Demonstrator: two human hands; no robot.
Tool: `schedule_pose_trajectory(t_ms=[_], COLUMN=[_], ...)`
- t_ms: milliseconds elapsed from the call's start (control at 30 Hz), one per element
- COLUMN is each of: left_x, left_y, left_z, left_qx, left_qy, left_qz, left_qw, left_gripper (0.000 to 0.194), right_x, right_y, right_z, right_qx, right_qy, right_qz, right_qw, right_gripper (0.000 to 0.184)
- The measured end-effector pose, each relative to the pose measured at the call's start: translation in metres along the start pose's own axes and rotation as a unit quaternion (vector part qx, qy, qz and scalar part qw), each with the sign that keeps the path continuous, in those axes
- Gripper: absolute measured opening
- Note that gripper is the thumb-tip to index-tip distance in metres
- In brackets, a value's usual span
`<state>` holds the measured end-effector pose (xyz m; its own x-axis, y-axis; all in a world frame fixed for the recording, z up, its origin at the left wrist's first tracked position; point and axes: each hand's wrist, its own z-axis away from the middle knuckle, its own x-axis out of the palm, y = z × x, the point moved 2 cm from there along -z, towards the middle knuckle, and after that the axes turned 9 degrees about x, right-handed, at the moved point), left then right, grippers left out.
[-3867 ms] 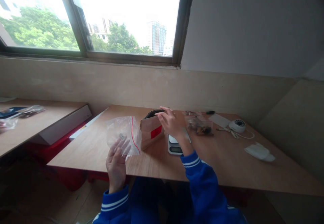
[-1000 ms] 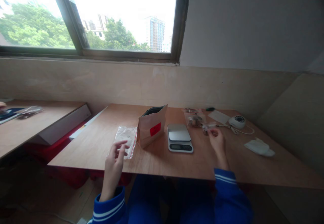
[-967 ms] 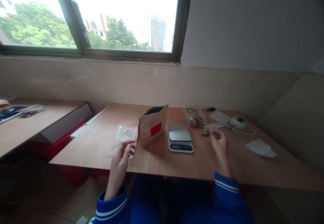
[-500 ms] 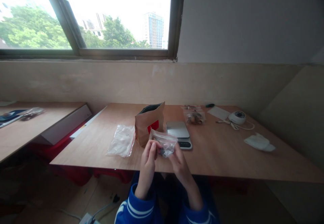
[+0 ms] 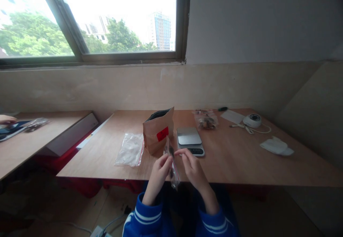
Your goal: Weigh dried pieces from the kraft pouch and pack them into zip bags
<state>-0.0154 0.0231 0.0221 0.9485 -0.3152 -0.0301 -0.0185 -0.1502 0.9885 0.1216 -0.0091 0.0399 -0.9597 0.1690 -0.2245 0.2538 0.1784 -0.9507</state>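
A small clear zip bag (image 5: 175,180) with dark contents hangs nearly edge-on over the table's front edge. My left hand (image 5: 160,167) pinches it between thumb and fingers. Just to its right is my right hand (image 5: 194,167), its index finger stretched towards the bag and the other fingers partly bent; I see nothing held in it. Whether that fingertip touches the bag cannot be made out. Behind the hands stands an open brown paper pouch (image 5: 152,133) with a red label. A kitchen scale (image 5: 189,137) with a metal plate lies beside the pouch.
A flat clear zip bag (image 5: 130,149) lies left of the pouch. Filled zip bags (image 5: 206,121), a white dome camera (image 5: 252,121) with its cable and a crumpled white sheet (image 5: 276,146) are on the right. Another person's hand (image 5: 7,119) shows at the left table.
The small zip bag has turned from facing me to edge-on and hangs lower. My right hand has come off it. Another person's hand has appeared at the far left.
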Motion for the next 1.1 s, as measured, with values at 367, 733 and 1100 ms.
schedule_pose_trajectory(t_ms=[367,733,1100], left_x=[0.003,0.001,-0.006], left_y=[0.012,0.014,-0.007], left_z=[0.009,0.012,0.007], left_qx=[0.124,0.116,0.023], left_qy=[-0.05,-0.07,0.018], left_qz=[-0.237,-0.195,-0.111], left_qw=[0.962,0.971,0.993], left_gripper=[0.024,0.034,0.052], right_x=[0.012,0.006,0.017], right_y=[0.007,0.009,-0.004], right_z=[-0.005,-0.007,-0.001], right_qx=[0.103,0.084,0.078], right_qy=[-0.006,0.023,-0.047], right_qz=[-0.06,-0.055,-0.049], right_qw=[0.993,0.995,0.995], right_gripper=[0.025,0.028,0.022])
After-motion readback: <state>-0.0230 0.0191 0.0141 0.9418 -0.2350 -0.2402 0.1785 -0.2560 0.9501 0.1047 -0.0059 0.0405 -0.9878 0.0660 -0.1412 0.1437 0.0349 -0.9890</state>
